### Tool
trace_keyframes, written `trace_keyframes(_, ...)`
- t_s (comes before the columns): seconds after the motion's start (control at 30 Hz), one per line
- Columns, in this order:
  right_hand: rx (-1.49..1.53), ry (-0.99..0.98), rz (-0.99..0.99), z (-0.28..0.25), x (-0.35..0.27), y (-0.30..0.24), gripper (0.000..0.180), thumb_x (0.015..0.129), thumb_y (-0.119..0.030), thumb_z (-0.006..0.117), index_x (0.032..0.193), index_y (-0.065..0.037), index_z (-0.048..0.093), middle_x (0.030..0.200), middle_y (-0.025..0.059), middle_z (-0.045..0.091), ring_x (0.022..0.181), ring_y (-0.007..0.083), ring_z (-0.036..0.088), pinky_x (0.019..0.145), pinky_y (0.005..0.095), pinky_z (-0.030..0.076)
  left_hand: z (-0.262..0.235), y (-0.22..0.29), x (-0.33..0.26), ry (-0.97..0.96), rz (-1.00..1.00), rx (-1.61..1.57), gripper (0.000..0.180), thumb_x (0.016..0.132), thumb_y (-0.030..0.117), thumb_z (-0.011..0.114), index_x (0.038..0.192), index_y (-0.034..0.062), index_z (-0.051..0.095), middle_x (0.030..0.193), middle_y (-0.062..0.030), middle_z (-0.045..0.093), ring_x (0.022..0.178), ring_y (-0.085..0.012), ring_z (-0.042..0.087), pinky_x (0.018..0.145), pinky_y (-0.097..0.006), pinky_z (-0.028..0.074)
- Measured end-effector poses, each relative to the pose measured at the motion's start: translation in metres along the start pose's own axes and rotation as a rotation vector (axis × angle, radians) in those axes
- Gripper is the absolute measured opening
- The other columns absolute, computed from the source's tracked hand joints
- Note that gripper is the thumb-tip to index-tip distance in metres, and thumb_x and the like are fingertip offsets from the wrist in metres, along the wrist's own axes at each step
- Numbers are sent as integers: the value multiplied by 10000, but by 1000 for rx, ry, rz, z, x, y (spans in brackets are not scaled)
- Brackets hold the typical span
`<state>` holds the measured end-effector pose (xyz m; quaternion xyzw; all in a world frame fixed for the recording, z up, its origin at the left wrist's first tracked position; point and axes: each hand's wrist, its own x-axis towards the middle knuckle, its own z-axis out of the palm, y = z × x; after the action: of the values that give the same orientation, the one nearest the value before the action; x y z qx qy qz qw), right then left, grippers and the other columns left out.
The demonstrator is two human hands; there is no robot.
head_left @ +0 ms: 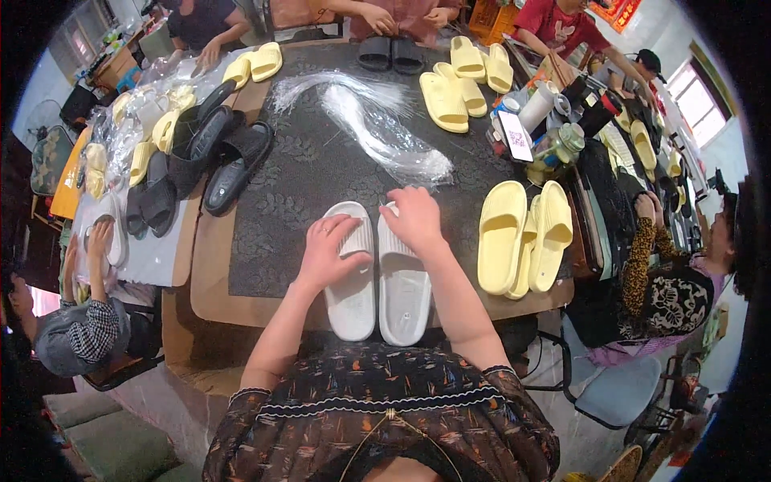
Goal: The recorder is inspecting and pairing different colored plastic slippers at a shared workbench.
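Note:
Side by side at the table's near edge lie two white slide slippers, the left one (351, 309) and the right one (405, 297), toes pointing away from me. Over the left slipper's ribbed strap curls my left hand (331, 251), its thumb at the strap's rear edge. My right hand (416, 221) grips the right slipper at its toe end and outer side, covering part of the strap. Some of its fingertips are hidden. Beyond the hands lies a bundle of clear plastic bags (377, 132). To the right is a group of yellow slippers (502, 241).
Dark patterned matting (273, 249) covers the table. Black slippers (238, 169) lie at left, with more yellow slippers (446, 100) at far right. A phone (514, 135) leans by jars and bottles (558, 145). Several people work around the tables; a blue-grey chair (618, 390) stands right.

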<state>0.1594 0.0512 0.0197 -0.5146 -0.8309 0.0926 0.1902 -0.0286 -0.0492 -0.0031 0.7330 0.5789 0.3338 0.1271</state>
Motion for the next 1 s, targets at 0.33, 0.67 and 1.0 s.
trace_keyframes(0.33, 307, 13, 49, 11, 13, 5, 170, 795, -238, 623, 868, -106, 701, 794, 99, 681, 771, 303, 653, 704, 412, 519, -15, 6, 40, -116, -131, -123, 407, 852, 288, 611, 1206, 87, 598, 1201, -158, 588, 1168, -339, 503, 1014, -419, 372)
trace_keyframes(0.67, 1071, 157, 184, 41, 5, 29, 242, 814, -23, 615, 1055, -5, 602, 841, 61, 680, 730, 98, 626, 665, 249, 500, 58, -6, 83, -53, -367, -693, 365, 869, 211, 642, 1171, 12, 595, 1010, -127, 679, 898, -180, 639, 795, -317, 500)
trace_keyframes(1.0, 996, -78, 247, 35, 3, 29, 166, 835, -137, 670, 926, 0, 641, 826, 37, 668, 750, 91, 610, 691, 255, 489, 29, -3, 78, 225, -599, -1005, 186, 878, 183, 640, 968, 23, 670, 814, 27, 625, 697, -67, 538, 659, -227, 433)
